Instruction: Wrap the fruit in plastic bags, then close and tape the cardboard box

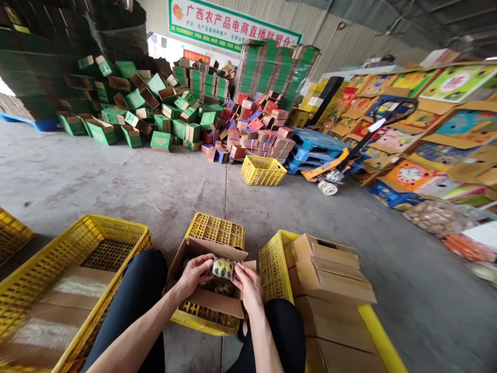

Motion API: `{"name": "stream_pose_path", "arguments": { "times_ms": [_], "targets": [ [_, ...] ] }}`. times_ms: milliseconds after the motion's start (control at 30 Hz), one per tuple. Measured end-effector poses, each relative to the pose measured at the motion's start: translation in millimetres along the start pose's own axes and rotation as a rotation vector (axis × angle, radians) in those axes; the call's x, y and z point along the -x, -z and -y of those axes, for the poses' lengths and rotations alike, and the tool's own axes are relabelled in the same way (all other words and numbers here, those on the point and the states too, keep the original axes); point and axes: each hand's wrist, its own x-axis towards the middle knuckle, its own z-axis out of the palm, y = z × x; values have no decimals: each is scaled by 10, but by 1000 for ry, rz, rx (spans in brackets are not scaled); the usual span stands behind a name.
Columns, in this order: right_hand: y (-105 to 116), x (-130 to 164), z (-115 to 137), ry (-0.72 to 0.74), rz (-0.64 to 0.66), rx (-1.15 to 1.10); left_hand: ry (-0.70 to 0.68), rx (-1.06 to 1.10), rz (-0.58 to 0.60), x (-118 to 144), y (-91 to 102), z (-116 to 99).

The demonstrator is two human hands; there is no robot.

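Yellow-patterned and small, the packet (222, 267) sits between both hands — left hand (195, 274) pinching one end, right hand (247, 282) the other — just above the open cardboard box (212, 300) on a yellow crate (216, 229). It looks light and soft, best held by its ends; its long axis runs left to right.

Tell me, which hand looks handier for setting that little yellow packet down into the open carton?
Probably the left hand: it sits directly over the open carton, fingers on the packet. The right hand holds the packet's other end nearer the carton's right edge.
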Motion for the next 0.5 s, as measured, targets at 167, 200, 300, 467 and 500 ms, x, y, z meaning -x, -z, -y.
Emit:
{"name": "stream_pose_path", "arguments": {
  "times_ms": [167,200,300,467,500],
  "targets": [
    [-12,64,-35,25,-35,3,-2,-15,30,15,6,-21],
    [-13,77,-35,32,-43,2,0,-10,33,12,7,-22],
    [-9,104,-29,46,-50,11,-11,1,32,-2,9,-13],
    [-7,97,-13,48,-50,35,-7,17,29,-26,26,2],
    [-11,90,-11,52,-48,29,-2,23,37,-30,33,0]
  ]
}}
